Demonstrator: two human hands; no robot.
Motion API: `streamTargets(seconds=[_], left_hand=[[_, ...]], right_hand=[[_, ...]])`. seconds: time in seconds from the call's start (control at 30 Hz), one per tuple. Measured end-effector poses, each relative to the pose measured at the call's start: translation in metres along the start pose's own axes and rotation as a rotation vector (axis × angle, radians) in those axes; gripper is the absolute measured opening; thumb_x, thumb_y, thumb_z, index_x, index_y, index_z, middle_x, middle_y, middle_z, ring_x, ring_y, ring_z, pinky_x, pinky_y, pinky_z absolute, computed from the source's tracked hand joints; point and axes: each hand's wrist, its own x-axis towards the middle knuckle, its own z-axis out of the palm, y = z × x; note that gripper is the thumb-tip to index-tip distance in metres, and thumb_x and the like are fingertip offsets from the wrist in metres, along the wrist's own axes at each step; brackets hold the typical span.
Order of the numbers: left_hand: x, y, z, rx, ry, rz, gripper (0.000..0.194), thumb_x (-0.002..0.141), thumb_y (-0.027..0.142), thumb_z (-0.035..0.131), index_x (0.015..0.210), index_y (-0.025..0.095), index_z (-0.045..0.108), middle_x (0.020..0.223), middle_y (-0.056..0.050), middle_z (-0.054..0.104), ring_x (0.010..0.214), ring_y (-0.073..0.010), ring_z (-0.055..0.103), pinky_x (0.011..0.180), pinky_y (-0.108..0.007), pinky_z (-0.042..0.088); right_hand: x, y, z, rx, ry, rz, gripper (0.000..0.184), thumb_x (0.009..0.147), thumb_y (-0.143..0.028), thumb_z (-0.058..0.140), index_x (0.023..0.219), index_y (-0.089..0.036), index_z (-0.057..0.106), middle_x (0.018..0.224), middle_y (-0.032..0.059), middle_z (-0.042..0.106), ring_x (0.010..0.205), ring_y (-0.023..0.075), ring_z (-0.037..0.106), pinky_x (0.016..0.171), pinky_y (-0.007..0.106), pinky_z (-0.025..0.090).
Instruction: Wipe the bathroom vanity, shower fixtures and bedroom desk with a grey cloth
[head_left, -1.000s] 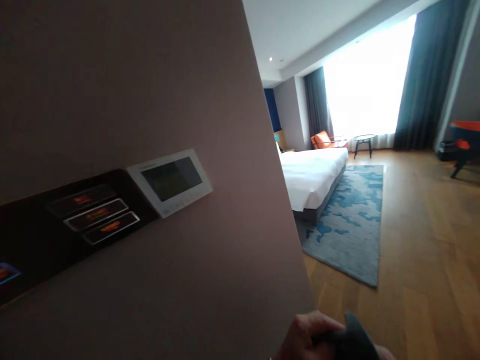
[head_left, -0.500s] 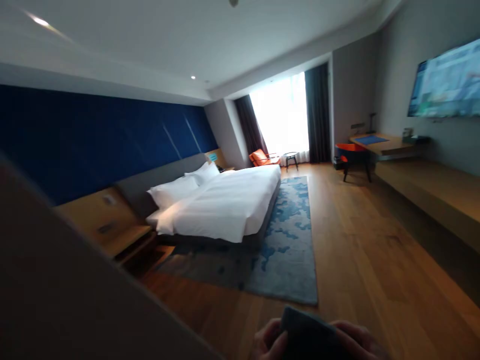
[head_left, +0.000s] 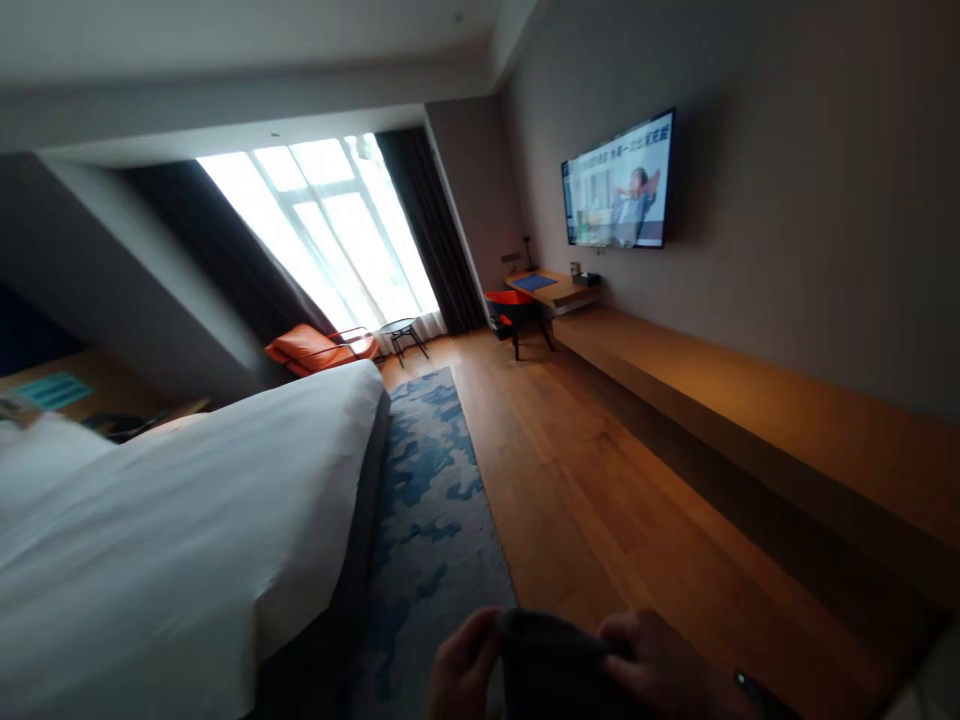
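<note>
A dark, soft-looking folded cloth (head_left: 555,665) is held up between my two hands at the bottom of the view. My left hand (head_left: 465,662) pinches its left upper corner, thumb and fingers closed on it. On the other side my right hand (head_left: 652,655) grips the cloth's right edge with bent fingers. The cloth's lower part falls outside the picture, and its exact kind is too dark to tell. Behind the hands lie the wood floor (head_left: 570,510) and a blue-grey patterned rug (head_left: 431,490).
A bed with white bedding (head_left: 195,520) fills the left. Along the right wall runs a long wooden bench (head_left: 735,400) below a lit television (head_left: 622,185). Farther back are an orange armchair (head_left: 311,350), a small round table (head_left: 400,328), a desk chair (head_left: 517,315) and a desk (head_left: 562,290).
The view has turned right and moved forward into the room, so the bed appears larger and closer. Both hands still hold the dark cloth; the dark wall edge at lower left has left the view.
</note>
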Motion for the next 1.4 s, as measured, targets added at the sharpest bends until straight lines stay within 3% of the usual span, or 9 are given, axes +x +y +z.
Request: streamTargets(seconds=[0.2,0.47,0.63,0.77,0.9,1.03,1.1,1.2,1.4], left_hand=[[0.139,0.047,0.044,0.137,-0.239,0.146,0.040,0.075,0.050,0.063,0.089,0.014,0.072,0.081,-0.004,0.071,0.080,-0.0204,0.062,0.071,-0.025,0.047],[0.254,0.078,0.169,0.314,-0.672,0.285,0.031,0.078,0.036,0.051,0.086,0.014,0.072,0.080,-0.005,0.070,0.075,-0.0175,0.058,0.066,-0.023,0.041],[0.328,0.080,0.293,0.390,-0.840,0.305,0.027,0.074,0.026,0.049,0.077,0.013,0.072,0.073,-0.002,0.065,0.071,-0.0149,0.055,0.063,-0.023,0.038],[0.382,0.113,0.425,0.446,-0.922,0.350,0.025,0.069,0.020,0.047,0.072,0.011,0.070,0.063,0.000,0.058,0.062,-0.0121,0.048,0.058,-0.023,0.034],[0.400,0.195,0.545,0.292,-0.963,0.526,0.025,0.073,0.021,0.048,0.074,0.012,0.071,0.064,0.000,0.059,0.064,-0.0117,0.049,0.060,-0.022,0.036],[0.397,0.275,0.617,0.006,-1.023,0.584,0.027,0.080,0.028,0.053,0.091,0.013,0.073,0.080,-0.003,0.068,0.070,-0.0118,0.055,0.063,-0.021,0.041],[0.402,0.288,0.642,-0.036,-1.063,0.625,0.027,0.082,0.029,0.055,0.093,0.014,0.073,0.086,-0.004,0.070,0.075,-0.0123,0.058,0.067,-0.020,0.044],[0.423,0.264,0.676,0.123,-1.133,0.683,0.028,0.085,0.024,0.050,0.100,0.015,0.072,0.096,-0.005,0.071,0.086,-0.0142,0.061,0.073,-0.021,0.046],[0.480,0.166,0.724,0.721,-1.330,0.668,0.041,0.076,0.011,0.050,0.112,0.017,0.069,0.106,-0.008,0.072,0.094,-0.0205,0.065,0.089,-0.031,0.049]], right_hand=[[0.034,0.011,-0.070,0.002,0.352,0.070,0.026,0.086,-0.035,0.051,0.087,-0.019,0.071,0.085,0.0012,0.070,0.081,0.0178,0.063,0.068,0.026,0.039],[0.020,0.103,-0.142,0.017,0.612,0.316,0.034,0.086,-0.044,0.048,0.087,-0.020,0.072,0.083,0.0022,0.070,0.081,0.0206,0.064,0.069,0.029,0.041],[0.015,0.187,-0.217,-0.020,0.773,0.402,0.039,0.085,-0.045,0.042,0.083,-0.018,0.071,0.081,0.0053,0.070,0.080,0.0229,0.065,0.068,0.031,0.043],[-0.007,0.235,-0.325,-0.120,0.891,0.432,0.042,0.083,-0.046,0.040,0.074,-0.018,0.069,0.076,0.0079,0.069,0.075,0.0254,0.065,0.067,0.035,0.046],[-0.063,0.231,-0.457,-0.303,1.089,0.448,0.044,0.084,-0.051,0.041,0.085,-0.017,0.070,0.086,0.0095,0.070,0.082,0.0282,0.065,0.075,0.041,0.047],[-0.117,0.196,-0.549,-0.581,1.330,0.391,0.042,0.087,-0.052,0.045,0.096,-0.018,0.069,0.096,0.0078,0.069,0.088,0.0249,0.063,0.081,0.038,0.046],[-0.129,0.193,-0.564,-0.855,1.417,0.312,0.035,0.092,-0.047,0.046,0.095,-0.019,0.067,0.089,0.0041,0.068,0.079,0.0191,0.063,0.072,0.032,0.046],[-0.124,0.230,-0.549,-0.987,1.395,0.364,0.031,0.096,-0.041,0.044,0.097,-0.019,0.066,0.085,0.0035,0.065,0.074,0.0171,0.062,0.065,0.030,0.047],[-0.083,0.370,-0.485,-0.274,1.127,0.778,0.058,0.081,-0.043,0.042,0.126,-0.012,0.060,0.125,0.0119,0.060,0.113,0.0286,0.059,0.099,0.045,0.049]])
